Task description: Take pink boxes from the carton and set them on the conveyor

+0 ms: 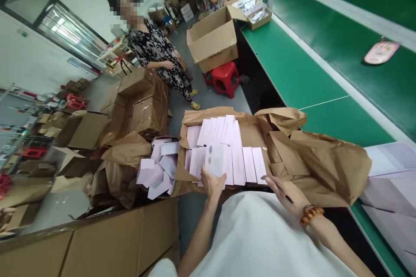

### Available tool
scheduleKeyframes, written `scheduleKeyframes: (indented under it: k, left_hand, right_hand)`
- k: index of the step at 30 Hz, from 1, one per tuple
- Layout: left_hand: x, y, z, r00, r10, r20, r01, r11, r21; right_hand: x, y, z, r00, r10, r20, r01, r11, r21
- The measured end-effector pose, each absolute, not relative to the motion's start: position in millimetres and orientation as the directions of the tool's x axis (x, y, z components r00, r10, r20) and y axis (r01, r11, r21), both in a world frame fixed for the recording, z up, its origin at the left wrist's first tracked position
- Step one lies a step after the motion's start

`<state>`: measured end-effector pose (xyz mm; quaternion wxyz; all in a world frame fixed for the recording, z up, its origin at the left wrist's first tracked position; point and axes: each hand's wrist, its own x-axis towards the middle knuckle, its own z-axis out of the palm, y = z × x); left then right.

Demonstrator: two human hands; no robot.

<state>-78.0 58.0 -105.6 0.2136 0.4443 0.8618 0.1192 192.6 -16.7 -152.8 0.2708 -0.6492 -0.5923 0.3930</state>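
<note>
pale upright card packet [214,160], left hand [212,184] gripping.

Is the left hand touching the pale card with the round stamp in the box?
Touching. The head view shows the left hand with its fingers on the lower edge of the stamped card, lifting it from the row.
</note>
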Motion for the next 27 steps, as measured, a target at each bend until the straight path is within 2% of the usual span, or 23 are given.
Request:
scheduleKeyframes:
  k: [2, 4, 5, 7, 10, 13, 16, 20, 22, 27]
  left_hand:
    - [-64.0, 51.6, -95.5, -0.443, 0.858, -0.259, 0.732, 0.513, 0.448]
    - [-47.7, 47.2, -87.5, -0.301, 0.918, -0.259, 0.766, 0.395, 0.508]
    - [-39.4, 45.6, -84.3, -0.209, 0.949, -0.236, 0.791, 0.306, 0.53]
    - [-24.2, 43.2, -78.7, 0.003, 0.992, -0.125, 0.838, 0.066, 0.541]
    - [-8.5, 40.8, -69.1, 0.285, 0.953, 0.101, 0.835, -0.298, 0.462]
    - [-1.4, 41.8, -56.7, 0.434, 0.875, 0.216, 0.779, -0.485, 0.398]
    - [3.1, 46.2, -45.6, 0.511, 0.824, 0.246, 0.741, -0.567, 0.36]
    - [11.0, 49.4, -36.5, 0.592, 0.761, 0.265, 0.693, -0.648, 0.316]
    - [15.4, 49.1, -32.9, 0.61, 0.733, 0.301, 0.676, -0.68, 0.284]
    - [25.9, 48.3, -26.4, 0.643, 0.678, 0.357, 0.642, -0.731, 0.231]
  right_hand:
    - [175.4, -1.5, -126.8, 0.024, 0.992, -0.126, 0.391, -0.125, -0.912]
    - [160.4, 14.4, -98.1, 0.166, 0.985, -0.049, 0.128, -0.071, -0.989]
    - [154.5, 22.1, -84.8, 0.238, 0.971, -0.008, 0.01, -0.01, -1.0]
    - [147.2, 35.5, -64.2, 0.323, 0.943, 0.081, -0.075, 0.111, -0.991]
    - [147.7, 45.8, -51.1, 0.435, 0.882, 0.18, 0.036, 0.182, -0.983]
    - [153.9, 43.2, -49.9, 0.603, 0.758, 0.249, 0.148, 0.201, -0.968]
    - [157.2, 33.9, -48.2, 0.636, 0.686, 0.354, 0.287, 0.215, -0.933]
    - [158.4, 22.7, -41.1, 0.701, 0.561, 0.44, 0.431, 0.158, -0.888]
    - [160.8, 18.6, -37.3, 0.718, 0.512, 0.472, 0.467, 0.148, -0.872]
    - [172.0, 9.8, -34.9, 0.726, 0.497, 0.474, 0.482, 0.123, -0.867]
